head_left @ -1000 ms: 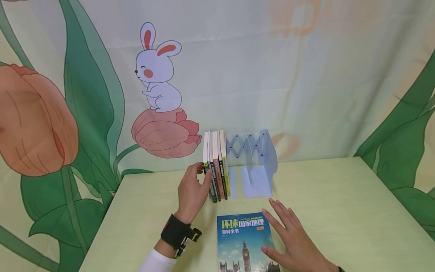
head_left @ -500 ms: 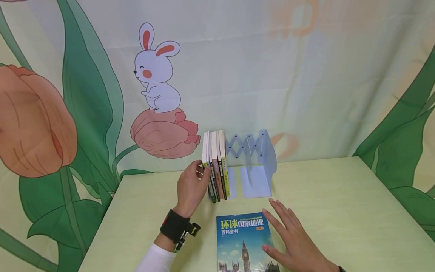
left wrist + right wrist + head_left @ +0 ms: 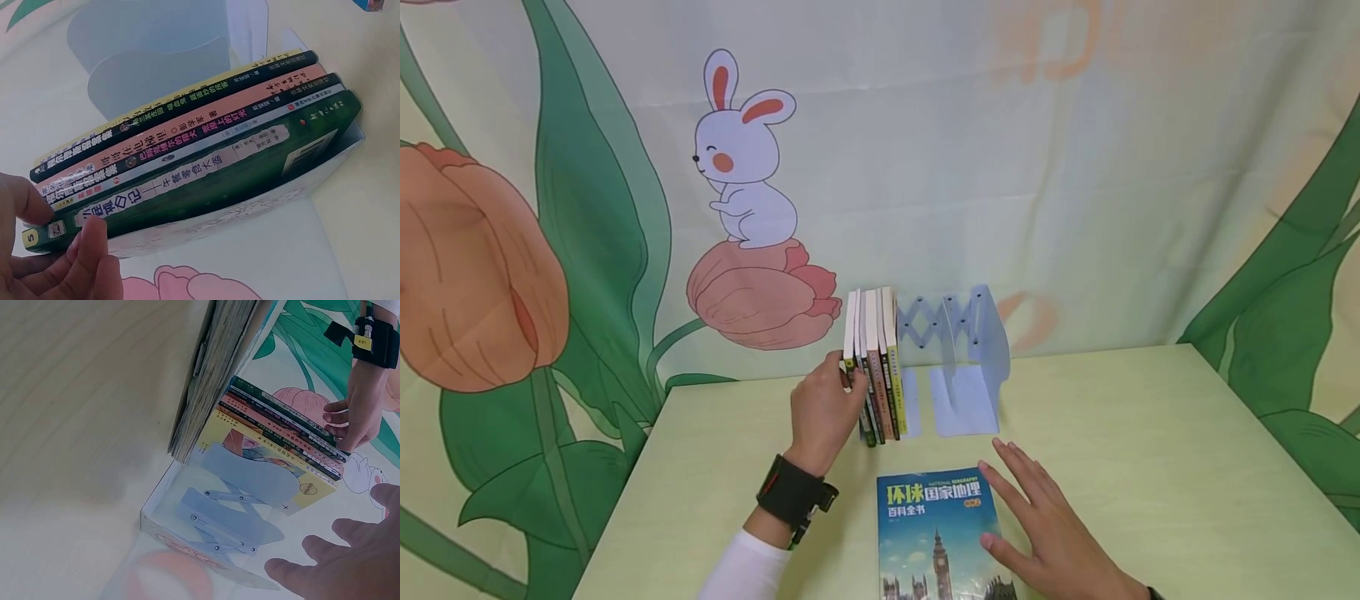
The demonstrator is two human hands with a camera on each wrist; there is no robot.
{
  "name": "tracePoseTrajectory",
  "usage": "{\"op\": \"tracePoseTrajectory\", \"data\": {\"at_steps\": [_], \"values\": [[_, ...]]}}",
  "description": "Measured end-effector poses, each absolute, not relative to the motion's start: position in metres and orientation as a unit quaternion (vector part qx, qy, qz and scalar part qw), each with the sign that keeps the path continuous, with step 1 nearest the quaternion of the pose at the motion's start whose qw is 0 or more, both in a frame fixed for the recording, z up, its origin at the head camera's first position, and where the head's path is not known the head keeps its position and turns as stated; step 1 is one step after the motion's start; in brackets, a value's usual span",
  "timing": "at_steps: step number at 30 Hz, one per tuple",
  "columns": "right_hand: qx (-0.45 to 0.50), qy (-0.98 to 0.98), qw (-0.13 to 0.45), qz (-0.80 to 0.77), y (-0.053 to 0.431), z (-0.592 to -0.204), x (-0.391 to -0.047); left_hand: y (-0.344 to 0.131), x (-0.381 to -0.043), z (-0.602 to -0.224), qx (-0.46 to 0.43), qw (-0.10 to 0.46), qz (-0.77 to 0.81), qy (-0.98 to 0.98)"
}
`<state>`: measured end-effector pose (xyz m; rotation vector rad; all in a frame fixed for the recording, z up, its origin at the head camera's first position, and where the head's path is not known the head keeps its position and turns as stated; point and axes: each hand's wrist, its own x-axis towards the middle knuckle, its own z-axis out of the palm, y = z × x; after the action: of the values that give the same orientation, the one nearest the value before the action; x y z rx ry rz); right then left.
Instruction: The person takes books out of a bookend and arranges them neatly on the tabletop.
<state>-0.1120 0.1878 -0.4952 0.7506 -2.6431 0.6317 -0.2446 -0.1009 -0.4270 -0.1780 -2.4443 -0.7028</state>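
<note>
In the head view, my left hand [image 3: 825, 414] pinches the top end of the green-spined book [image 3: 187, 187], leftmost in the row, with thumb and fingers on either side of it. Several thin books [image 3: 886, 387] stand upright beside it, with white page edges on top and pink, black and yellow spines. They sit at the left end of a light blue expandable bookend rack [image 3: 967, 404]. My right hand [image 3: 1048, 525] is open, fingers spread, over the right edge of a large blue book [image 3: 928, 533] with a clock tower on its cover.
The pale green table [image 3: 1150, 442] runs back to a fabric backdrop [image 3: 925, 167] printed with a rabbit and tulips. The rack's upright divider [image 3: 950, 333] and right end plate [image 3: 996, 333] stand right of the books.
My left fingers have closed in on the upper end of the leftmost book. The right hand and the large blue book stay about where they were.
</note>
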Motion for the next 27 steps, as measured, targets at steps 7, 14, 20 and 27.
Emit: {"op": "tracePoseTrajectory", "data": {"at_steps": [7, 14, 20, 27], "values": [[0.257, -0.925, 0.156, 0.232, 0.185, -0.491, -0.112, -0.103, -0.249, -0.428, -0.071, 0.292, -0.25, -0.92], [0.261, -0.922, 0.148, 0.246, 0.182, -0.489, -0.112, -0.106, -0.254, -0.43, -0.071, 0.263, -0.239, -0.932], [0.274, -0.915, 0.142, 0.26, 0.181, -0.488, -0.113, -0.107, -0.257, -0.429, -0.073, 0.242, -0.23, -0.94], [0.27, -0.913, 0.132, 0.275, 0.177, -0.486, -0.112, -0.107, -0.258, -0.43, -0.065, 0.208, -0.239, -0.946]]}}
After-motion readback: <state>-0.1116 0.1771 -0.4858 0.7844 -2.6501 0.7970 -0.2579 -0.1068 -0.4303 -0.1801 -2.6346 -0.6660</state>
